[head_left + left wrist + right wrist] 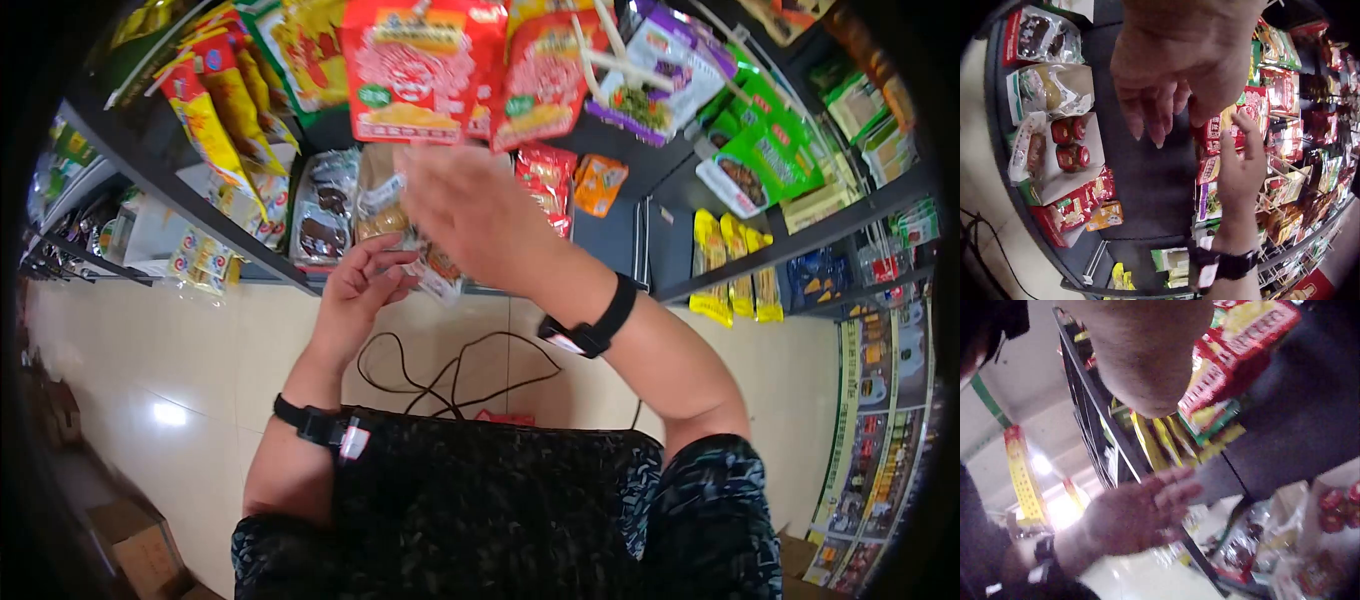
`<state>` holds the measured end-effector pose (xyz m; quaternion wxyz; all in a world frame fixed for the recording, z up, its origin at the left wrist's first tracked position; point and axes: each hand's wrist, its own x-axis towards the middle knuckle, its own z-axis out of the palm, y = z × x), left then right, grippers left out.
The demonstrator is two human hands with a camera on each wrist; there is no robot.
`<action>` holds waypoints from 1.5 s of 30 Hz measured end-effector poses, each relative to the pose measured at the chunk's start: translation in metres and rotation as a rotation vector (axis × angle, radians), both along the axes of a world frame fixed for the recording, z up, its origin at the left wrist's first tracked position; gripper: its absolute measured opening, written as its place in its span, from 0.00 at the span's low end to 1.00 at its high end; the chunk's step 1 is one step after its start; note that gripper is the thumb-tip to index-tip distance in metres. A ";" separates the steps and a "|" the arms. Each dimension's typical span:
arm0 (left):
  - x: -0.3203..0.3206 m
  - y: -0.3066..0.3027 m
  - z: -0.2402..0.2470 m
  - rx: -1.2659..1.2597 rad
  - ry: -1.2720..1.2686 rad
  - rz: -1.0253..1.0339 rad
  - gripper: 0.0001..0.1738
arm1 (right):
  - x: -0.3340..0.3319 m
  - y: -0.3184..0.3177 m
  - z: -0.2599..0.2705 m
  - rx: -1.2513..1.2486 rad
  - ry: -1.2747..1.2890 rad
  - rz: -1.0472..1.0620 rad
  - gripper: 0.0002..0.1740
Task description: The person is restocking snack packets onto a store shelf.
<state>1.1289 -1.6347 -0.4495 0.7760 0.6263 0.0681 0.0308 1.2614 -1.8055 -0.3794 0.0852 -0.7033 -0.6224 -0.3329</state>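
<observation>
My left hand [362,290] is palm up at the shelf's front edge, fingers loosely bent and holding nothing, beside clear-wrapped food packs [382,205]. Above and to its right, my blurred right hand [478,212] is just below red hanging packets [425,70], with nothing seen in it. In the left wrist view, the left hand [1179,69] hangs over the dark shelf [1147,187], and the right hand [1241,165] overlaps the red packets [1210,134]. The right wrist view shows the left hand [1138,515] with fingers spread; the right hand's fingers are hidden there.
A white box [1094,153] with small red packs stands on the shelf, near an orange packet [600,185]. Green bags [770,150] and yellow packets [735,265] are at the right. A black cable [455,370] loops on the tiled floor; a cardboard box [145,560] is at lower left.
</observation>
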 end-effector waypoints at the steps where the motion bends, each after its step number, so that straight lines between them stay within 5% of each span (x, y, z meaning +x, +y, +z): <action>1: -0.005 -0.001 -0.003 -0.003 0.021 -0.010 0.23 | -0.004 -0.020 -0.024 -0.187 0.201 0.108 0.17; 3: -0.015 -0.006 -0.009 0.233 -0.026 -0.186 0.18 | -0.005 -0.066 -0.088 -0.592 0.452 0.095 0.14; 6: -0.034 -0.019 0.005 0.461 0.145 -0.380 0.12 | -0.013 -0.156 -0.225 -0.818 0.762 -0.204 0.13; 8: -0.039 -0.025 0.012 0.576 0.181 -0.474 0.10 | -0.028 -0.201 -0.290 -1.191 0.873 -0.235 0.21; 10: -0.047 -0.024 0.006 0.638 0.108 -0.549 0.10 | -0.065 -0.247 -0.373 -1.117 1.025 -0.174 0.34; 16: -0.051 -0.043 0.017 0.703 0.234 -0.524 0.11 | -0.148 -0.213 -0.364 -0.796 1.081 -0.020 0.58; 20: -0.052 -0.058 0.018 0.728 0.204 -0.522 0.15 | -0.176 -0.203 -0.389 -0.746 0.928 -0.089 0.58; 26: -0.054 -0.063 0.025 0.771 0.234 -0.459 0.18 | -0.205 -0.218 -0.434 -0.888 1.106 -0.139 0.46; 28: -0.057 -0.068 0.028 0.797 0.250 -0.439 0.19 | -0.209 -0.218 -0.446 -1.011 1.383 -0.312 0.35; 31: -0.059 -0.072 0.032 0.839 0.274 -0.495 0.21 | -0.216 -0.225 -0.461 -0.958 1.432 -0.296 0.25; 34: -0.060 -0.076 0.035 0.865 0.293 -0.507 0.21 | -0.186 -0.207 -0.391 -0.893 1.442 -0.362 0.21; 37: -0.057 -0.076 0.037 0.877 0.289 -0.510 0.21 | -0.174 -0.207 -0.393 -0.922 1.286 -0.175 0.26; 39: -0.055 -0.075 0.035 0.865 0.273 -0.494 0.20 | -0.181 -0.215 -0.418 -0.609 0.757 0.397 0.39; 42: -0.046 -0.083 0.038 0.849 0.250 -0.485 0.20 | -0.167 -0.167 -0.382 -0.977 0.732 0.385 0.46; 45: -0.041 -0.088 0.033 0.844 0.207 -0.511 0.19 | -0.174 -0.146 -0.392 -0.945 0.604 0.264 0.43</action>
